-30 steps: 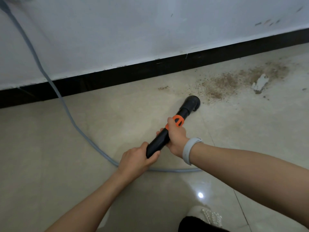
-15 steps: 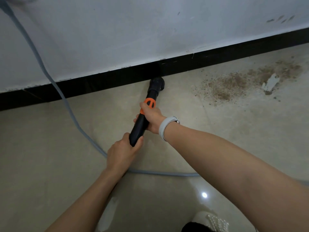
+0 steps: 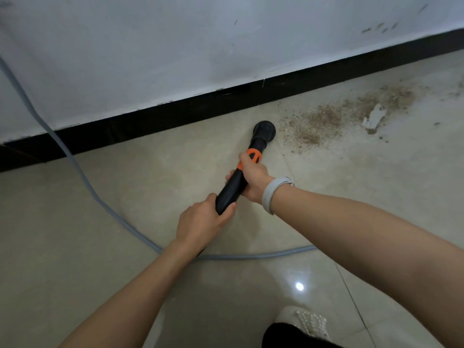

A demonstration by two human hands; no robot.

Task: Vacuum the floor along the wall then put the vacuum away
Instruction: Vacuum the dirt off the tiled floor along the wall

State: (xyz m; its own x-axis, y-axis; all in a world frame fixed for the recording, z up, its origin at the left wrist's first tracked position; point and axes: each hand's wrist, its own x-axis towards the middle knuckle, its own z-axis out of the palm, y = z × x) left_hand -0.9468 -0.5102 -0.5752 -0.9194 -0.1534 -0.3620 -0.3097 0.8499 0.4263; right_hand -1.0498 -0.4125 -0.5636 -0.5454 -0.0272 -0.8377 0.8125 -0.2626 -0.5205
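Observation:
A black vacuum wand [image 3: 232, 188] with an orange collar [image 3: 254, 155] points away from me at the floor. Its round black nozzle [image 3: 264, 131] rests on the beige tile just short of the black baseboard [image 3: 175, 116]. My right hand [image 3: 253, 179] grips the wand just below the collar and wears a pale wristband. My left hand [image 3: 200, 222] is closed around the wand's near end. A patch of brown dirt [image 3: 334, 116] with a white scrap [image 3: 374, 118] lies right of the nozzle.
A grey hose [image 3: 82, 177] comes down along the white wall [image 3: 175, 46] at left and curves across the floor under my arms. My shoe [image 3: 306, 322] shows at the bottom edge. Beige tile [image 3: 75, 247] spreads left and right.
The nozzle has swung from the baseboard to the right, back beside the edge of the dirt patch. Both hands keep their grip on the wand.

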